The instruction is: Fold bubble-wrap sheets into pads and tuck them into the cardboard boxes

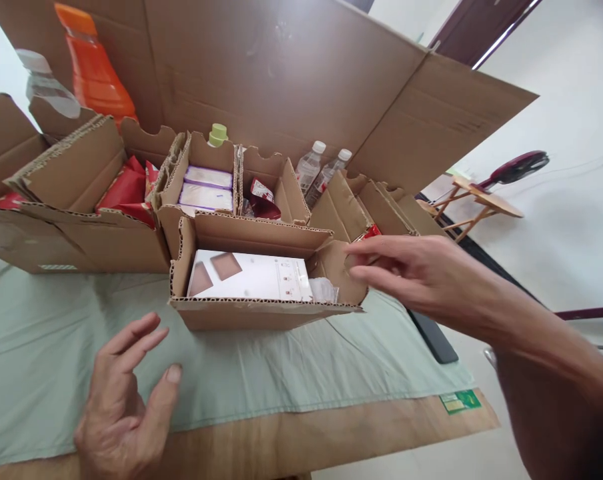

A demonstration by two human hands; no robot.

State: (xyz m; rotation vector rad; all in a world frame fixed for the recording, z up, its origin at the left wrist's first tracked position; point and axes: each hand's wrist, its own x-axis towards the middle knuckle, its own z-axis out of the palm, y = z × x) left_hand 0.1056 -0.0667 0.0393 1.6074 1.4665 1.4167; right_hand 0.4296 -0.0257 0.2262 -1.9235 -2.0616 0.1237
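A small open-topped cardboard box sits on the green cloth in front of a row of similar boxes. In it lie a white carton with brown squares printed on it and a clear plastic-wrapped item. My right hand reaches in from the right, with thumb and forefinger bent together at the rim of the box's right wall. Its other fingers are curled and partly hidden. At lower left, my left hand hovers over the cloth, fingers apart and holding nothing, short of the box's left end.
Behind stand cardboard bins with red packets, white packs and a dark red wrapper. Clear bottles and an orange bottle stand by a tall cardboard panel. A dark flat object lies right.
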